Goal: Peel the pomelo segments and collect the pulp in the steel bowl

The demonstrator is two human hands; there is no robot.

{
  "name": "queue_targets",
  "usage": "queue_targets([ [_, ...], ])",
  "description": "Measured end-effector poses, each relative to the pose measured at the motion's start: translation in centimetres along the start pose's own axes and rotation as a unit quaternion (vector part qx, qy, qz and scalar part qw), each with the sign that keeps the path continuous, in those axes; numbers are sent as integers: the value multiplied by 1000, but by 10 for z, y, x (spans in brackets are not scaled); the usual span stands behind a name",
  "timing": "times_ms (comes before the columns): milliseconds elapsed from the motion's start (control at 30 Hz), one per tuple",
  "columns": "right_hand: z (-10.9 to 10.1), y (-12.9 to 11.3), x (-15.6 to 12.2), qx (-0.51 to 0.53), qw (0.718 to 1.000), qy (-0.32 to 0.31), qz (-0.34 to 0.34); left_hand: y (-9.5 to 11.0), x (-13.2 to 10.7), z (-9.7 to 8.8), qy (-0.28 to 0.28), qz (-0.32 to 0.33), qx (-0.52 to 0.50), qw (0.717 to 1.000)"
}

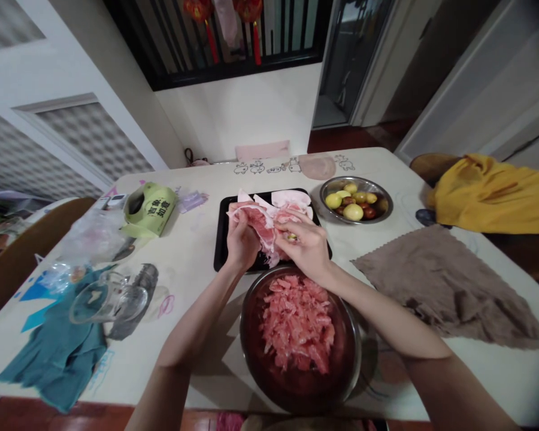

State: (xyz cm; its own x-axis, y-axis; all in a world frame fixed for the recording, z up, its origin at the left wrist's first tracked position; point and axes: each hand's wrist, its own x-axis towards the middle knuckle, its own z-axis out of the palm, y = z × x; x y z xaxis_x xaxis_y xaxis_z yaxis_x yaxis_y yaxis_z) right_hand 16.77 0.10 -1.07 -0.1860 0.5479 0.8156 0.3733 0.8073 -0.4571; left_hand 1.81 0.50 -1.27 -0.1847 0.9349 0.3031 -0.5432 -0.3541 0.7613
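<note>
A piece of red pomelo (259, 220) with pale membrane is held above a black tray (221, 250). My left hand (242, 244) grips it from the left, thumb against the red flesh. My right hand (309, 244) is closed on the pomelo's right side, fingertips pinched at the membrane; exactly what they pinch is partly hidden. Pale peel pieces (291, 197) lie at the back of the tray. Just in front, between my forearms, stands a metal bowl (291, 392) holding a heap of torn pomelo flesh (299, 323).
Behind right is a metal bowl (388, 209) of small yellow and brown fruits. A brown cloth (431, 281) lies right. On the left are a glass pitcher (103, 302), a teal cloth (67, 347), a green bag (155, 209) and clear plastic (92, 233).
</note>
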Motion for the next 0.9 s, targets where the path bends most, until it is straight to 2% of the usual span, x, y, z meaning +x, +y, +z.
queue_targets([
  [100, 0, 0, 0, -7, 1000, -7, 10, 0, 1, -3, 2, -11, 8, 1000],
  [333, -3, -20, 0, -43, 998, -47, 2, 4, -4, 2, 10, 44, -4, 999],
  [467, -3, -29, -6, -45, 997, -66, -13, 10, -10, 13, 57, 75, 18, 995],
  [567, -1, -32, -9, -39, 997, -59, -17, 12, -14, 21, 80, 84, 10, 993],
  [767, 4, -34, -13, -81, 996, 7, -42, 8, -18, 27, 76, 78, -41, 993],
  [900, 3, -30, -16, -85, 996, -4, -18, 6, -21, 28, 89, 74, -45, 992],
])
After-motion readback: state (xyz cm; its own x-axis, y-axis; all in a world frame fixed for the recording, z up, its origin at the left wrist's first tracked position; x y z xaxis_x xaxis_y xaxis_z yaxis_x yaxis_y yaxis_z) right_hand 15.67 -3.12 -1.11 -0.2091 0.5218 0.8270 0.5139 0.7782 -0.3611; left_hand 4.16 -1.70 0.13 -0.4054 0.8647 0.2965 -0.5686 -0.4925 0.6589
